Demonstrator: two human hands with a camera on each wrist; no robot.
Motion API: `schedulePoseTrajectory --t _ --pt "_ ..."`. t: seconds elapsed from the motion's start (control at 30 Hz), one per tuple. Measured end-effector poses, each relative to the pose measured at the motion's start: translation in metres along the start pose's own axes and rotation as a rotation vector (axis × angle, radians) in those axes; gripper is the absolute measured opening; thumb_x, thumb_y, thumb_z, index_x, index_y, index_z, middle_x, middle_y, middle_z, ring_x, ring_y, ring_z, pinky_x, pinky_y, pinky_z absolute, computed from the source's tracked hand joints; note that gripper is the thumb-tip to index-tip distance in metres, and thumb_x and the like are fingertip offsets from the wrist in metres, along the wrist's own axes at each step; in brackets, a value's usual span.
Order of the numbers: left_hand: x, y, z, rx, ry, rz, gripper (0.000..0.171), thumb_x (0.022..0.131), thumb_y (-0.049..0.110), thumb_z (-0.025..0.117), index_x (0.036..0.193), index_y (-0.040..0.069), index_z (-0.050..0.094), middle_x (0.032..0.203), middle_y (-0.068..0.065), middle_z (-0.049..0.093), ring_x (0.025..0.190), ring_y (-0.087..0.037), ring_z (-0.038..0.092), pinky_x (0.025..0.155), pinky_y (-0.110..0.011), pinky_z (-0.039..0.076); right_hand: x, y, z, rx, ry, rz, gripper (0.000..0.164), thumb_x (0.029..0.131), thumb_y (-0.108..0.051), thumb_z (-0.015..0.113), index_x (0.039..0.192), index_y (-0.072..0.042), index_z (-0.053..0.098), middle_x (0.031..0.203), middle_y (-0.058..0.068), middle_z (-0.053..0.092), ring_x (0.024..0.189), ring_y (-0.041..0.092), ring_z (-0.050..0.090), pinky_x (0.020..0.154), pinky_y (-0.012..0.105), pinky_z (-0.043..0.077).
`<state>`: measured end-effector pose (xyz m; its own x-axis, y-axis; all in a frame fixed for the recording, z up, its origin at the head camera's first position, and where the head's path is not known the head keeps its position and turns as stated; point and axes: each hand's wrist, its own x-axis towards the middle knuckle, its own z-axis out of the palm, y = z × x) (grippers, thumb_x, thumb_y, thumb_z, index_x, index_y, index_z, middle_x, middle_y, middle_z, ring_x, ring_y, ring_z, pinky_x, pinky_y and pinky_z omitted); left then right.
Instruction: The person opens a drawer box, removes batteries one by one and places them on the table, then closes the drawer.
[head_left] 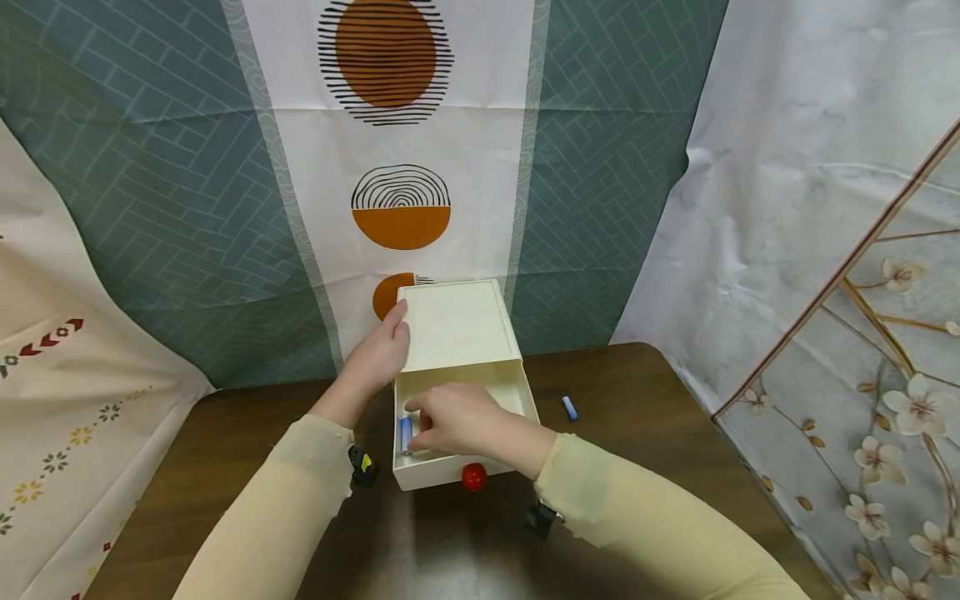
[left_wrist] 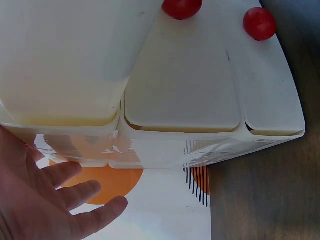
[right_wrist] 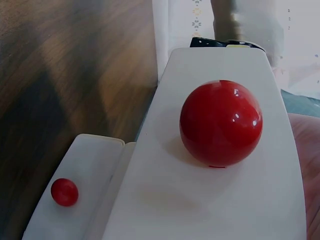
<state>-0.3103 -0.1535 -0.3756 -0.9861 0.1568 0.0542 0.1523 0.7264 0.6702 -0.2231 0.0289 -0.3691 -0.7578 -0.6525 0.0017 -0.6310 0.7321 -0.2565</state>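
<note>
A small white drawer cabinet (head_left: 459,327) stands at the back of the table, its top drawer (head_left: 427,477) pulled out. My left hand (head_left: 380,352) rests against the cabinet's left side, thumb at the top edge. In the left wrist view, the fingers (left_wrist: 100,216) of that hand reach loosely along the side. My right hand (head_left: 457,419) is over the open drawer, thumb and index finger apart beside a small blue-and-white cylinder (head_left: 406,435). That cylinder lies along the drawer's left wall. In the right wrist view, only an edge of the right hand (right_wrist: 307,150) shows beyond the drawer front.
A second blue-and-white cylinder (head_left: 570,407) lies on the brown table (head_left: 615,383), right of the cabinet. The pulled drawer bears a red knob (right_wrist: 221,123). Two lower drawers (left_wrist: 185,80) are shut, with red knobs. Patterned cloths (head_left: 600,167) hang behind and at the sides.
</note>
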Motion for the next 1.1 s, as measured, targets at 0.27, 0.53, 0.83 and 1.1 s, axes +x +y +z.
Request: schedulePoseTrajectory --t 0.27,0.53,0.83,1.1 --pt "0.0001 -0.0001 0.0 -0.002 -0.005 -0.008 0.065 0.12 0.042 0.02 0.18 0.019 0.011 0.184 -0.009 0.014 0.165 -0.04 0.025 0.132 -0.063 0.018 0.003 -0.0026 0.0018 -0.012 -0.002 -0.005 0.036 0.095 -0.041 0.088 0.123 -0.019 0.081 0.071 -0.016 0.06 0.07 0.006 0.057 0.059 0.025 0.042" --pt "0.0007 -0.0002 0.0002 0.006 -0.003 -0.011 0.065 0.12 0.042 0.02 0.18 0.019 0.011 0.184 -0.009 0.014 0.165 -0.04 0.025 0.132 -0.062 0.018 0.0052 -0.0054 0.0026 -0.025 -0.005 -0.005 0.035 0.094 -0.044 0.089 0.118 -0.02 0.081 0.07 -0.014 0.059 0.069 0.007 0.057 0.059 0.025 0.042" --pt "-0.0001 -0.0006 -0.0002 -0.002 -0.008 -0.01 0.065 0.12 0.043 0.019 0.18 0.02 0.01 0.184 -0.009 0.014 0.165 -0.04 0.024 0.132 -0.062 0.017 0.0079 -0.0061 0.0046 -0.046 -0.005 -0.009 0.03 0.092 -0.047 0.09 0.105 -0.022 0.08 0.068 -0.013 0.058 0.068 0.008 0.056 0.057 0.025 0.041" --pt "0.0008 -0.0002 0.0005 -0.007 -0.009 -0.021 0.065 0.12 0.043 0.02 0.18 0.02 0.01 0.185 -0.009 0.013 0.166 -0.04 0.023 0.132 -0.062 0.017 0.008 -0.0075 0.0038 -0.035 -0.017 0.0 0.032 0.093 -0.044 0.09 0.113 -0.021 0.082 0.07 -0.012 0.059 0.071 0.009 0.057 0.06 0.026 0.043"
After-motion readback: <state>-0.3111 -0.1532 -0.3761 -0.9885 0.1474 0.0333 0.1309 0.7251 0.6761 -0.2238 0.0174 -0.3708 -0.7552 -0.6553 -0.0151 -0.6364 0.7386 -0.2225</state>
